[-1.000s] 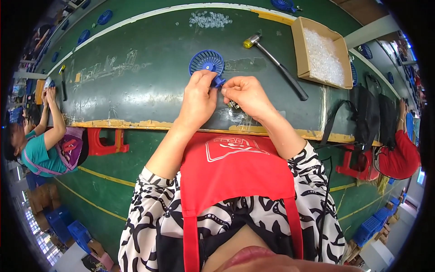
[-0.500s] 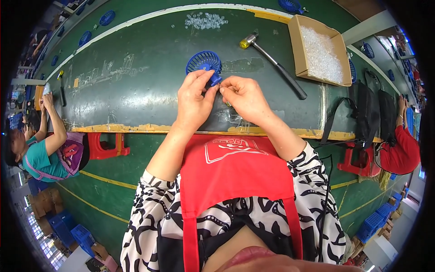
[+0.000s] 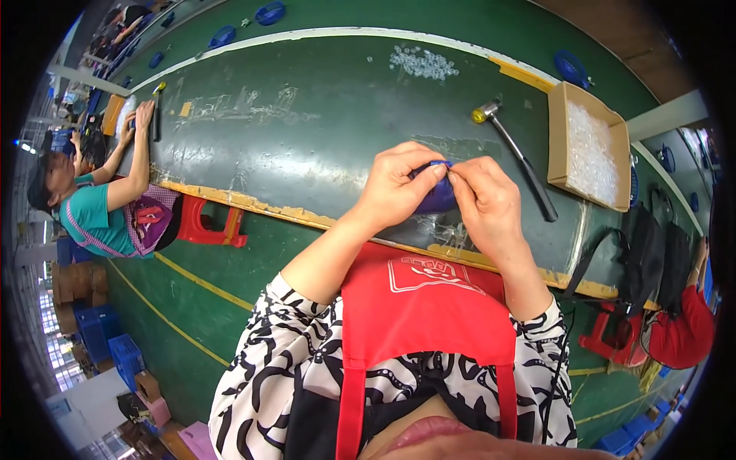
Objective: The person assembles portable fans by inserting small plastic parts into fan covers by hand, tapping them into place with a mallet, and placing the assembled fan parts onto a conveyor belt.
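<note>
Honestly, left hand (image 3: 399,184) pinches round blue plastic fan (image 3: 438,199) near green worktop's (image 3: 268,169) front edge; right hand (image 3: 489,198) pinched, contents hidden. Slack grip could drop it.

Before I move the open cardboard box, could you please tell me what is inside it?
The open cardboard box holds a heap of small, clear, plastic-looking pieces. They cover its bottom, so that and anything buried deeper cannot be seen.

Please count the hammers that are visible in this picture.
2: one hammer lies left of the cardboard box; the second hammer lies at far left, beside a co-worker's hand. Others may be hidden.
</note>
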Demonstrator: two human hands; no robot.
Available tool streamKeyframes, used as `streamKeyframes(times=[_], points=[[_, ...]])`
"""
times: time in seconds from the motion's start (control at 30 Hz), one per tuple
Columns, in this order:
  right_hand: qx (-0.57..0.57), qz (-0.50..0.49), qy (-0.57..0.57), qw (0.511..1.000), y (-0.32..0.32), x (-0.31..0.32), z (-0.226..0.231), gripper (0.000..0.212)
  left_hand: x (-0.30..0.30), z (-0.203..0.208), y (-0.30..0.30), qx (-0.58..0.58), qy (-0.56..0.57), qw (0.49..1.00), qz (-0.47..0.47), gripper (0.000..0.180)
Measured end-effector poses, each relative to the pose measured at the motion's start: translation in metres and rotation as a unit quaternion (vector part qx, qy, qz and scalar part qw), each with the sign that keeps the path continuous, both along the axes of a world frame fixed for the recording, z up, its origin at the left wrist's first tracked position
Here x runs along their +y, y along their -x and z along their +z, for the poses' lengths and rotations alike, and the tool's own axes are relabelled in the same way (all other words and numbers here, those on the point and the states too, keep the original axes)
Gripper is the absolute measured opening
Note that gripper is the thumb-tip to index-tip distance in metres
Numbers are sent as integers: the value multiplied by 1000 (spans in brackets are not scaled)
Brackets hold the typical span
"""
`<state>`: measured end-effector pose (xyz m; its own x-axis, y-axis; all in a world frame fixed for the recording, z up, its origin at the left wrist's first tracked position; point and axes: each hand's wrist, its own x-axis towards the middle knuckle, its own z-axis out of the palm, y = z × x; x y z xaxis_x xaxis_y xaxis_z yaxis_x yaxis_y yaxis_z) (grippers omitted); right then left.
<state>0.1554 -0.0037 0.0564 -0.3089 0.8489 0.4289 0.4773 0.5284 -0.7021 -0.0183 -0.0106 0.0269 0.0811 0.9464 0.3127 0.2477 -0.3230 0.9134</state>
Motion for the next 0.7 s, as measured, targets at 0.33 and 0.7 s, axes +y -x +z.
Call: streamKeyframes(times=[0.33,0.7], points=[[-64,35,2,997,-12,6,0,3,5,-16,1,-271,264,925,-37,20],[-19,40,132,990,-25,16,-18,6,27,-30,-11,-225,338,909,-93,23]])
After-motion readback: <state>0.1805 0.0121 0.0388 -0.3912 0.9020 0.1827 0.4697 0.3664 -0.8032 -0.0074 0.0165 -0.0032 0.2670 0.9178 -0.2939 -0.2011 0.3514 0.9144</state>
